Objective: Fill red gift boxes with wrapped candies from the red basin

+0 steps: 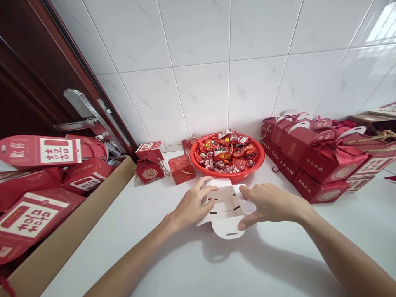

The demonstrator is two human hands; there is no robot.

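An unfolded small box stands on the white table with its white inside facing up and its flaps spread. Nothing but small dark slots or tabs shows inside it. On its left side my left hand has its fingers apart, touching the left flap. My right hand grips the right flap, thumb near the front flap and the other fingers curled at the back. Just behind the box sits a red basin full of red-wrapped candies.
Small red boxes stand left of the basin. Stacked red gift boxes fill the right back. A cardboard carton with red boxes is at the left, near a dark door with a metal handle. A tiled wall rises behind.
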